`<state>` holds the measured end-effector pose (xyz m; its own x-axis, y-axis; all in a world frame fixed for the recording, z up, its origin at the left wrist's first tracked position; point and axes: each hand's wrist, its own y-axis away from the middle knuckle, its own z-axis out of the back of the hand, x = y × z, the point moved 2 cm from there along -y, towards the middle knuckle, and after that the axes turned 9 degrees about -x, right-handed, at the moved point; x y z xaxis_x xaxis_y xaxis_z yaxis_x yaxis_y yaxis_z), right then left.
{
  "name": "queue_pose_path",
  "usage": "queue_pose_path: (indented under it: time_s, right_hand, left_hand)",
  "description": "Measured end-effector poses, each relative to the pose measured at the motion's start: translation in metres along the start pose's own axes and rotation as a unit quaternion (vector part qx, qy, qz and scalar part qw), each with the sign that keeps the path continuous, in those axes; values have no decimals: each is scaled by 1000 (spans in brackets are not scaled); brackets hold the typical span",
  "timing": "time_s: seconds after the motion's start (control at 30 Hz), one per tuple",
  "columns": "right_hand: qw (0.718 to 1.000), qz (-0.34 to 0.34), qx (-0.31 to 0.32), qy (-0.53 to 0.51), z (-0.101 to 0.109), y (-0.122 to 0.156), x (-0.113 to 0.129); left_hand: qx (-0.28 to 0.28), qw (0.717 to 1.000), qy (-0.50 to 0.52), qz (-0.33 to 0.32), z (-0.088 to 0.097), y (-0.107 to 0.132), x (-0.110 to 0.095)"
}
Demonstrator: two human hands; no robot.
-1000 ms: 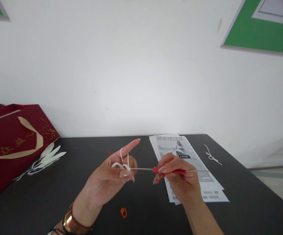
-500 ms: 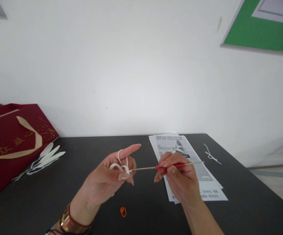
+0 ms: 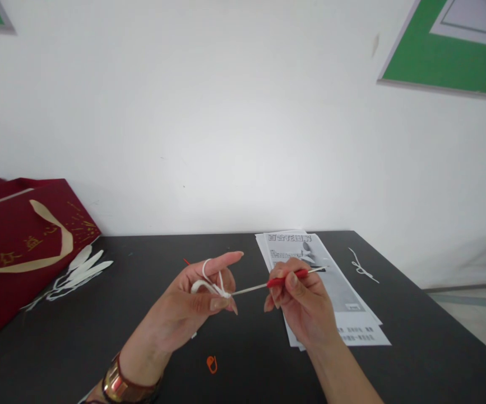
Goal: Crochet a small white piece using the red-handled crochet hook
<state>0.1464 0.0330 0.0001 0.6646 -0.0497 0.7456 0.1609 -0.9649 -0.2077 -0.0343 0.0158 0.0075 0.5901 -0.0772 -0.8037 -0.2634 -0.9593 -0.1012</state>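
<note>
head view | from wearer's head | forward, downward | black table [image 3: 263,365] near, wall [image 3: 226,112] behind

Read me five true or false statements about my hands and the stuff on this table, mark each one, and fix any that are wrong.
1. The right hand holds the red-handled hook. True.
2. The white yarn is held in the right hand. False: the left hand holds the white yarn.
3. The orange clip lies on the black table. True.
4. The dark red bag is right of the printed sheets. False: the dark red bag is left of the printed sheets.
5. The white petal-shaped pieces lie near the bag. True.
</note>
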Motion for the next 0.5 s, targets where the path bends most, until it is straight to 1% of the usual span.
queue_pose_path:
  time_s: [0.1, 0.27, 0.5]
  right_hand:
    - [1000, 5, 3, 3, 0, 1, 1]
    - [1000, 19, 2, 19, 0, 1, 2]
    - [1000, 9, 5, 18, -1, 2, 1]
  left_hand:
    - [9, 1000, 9, 3, -1, 0, 0]
    - [7, 1000, 13, 4, -1, 1, 0]
    - [12, 1000, 6, 6, -1, 1, 0]
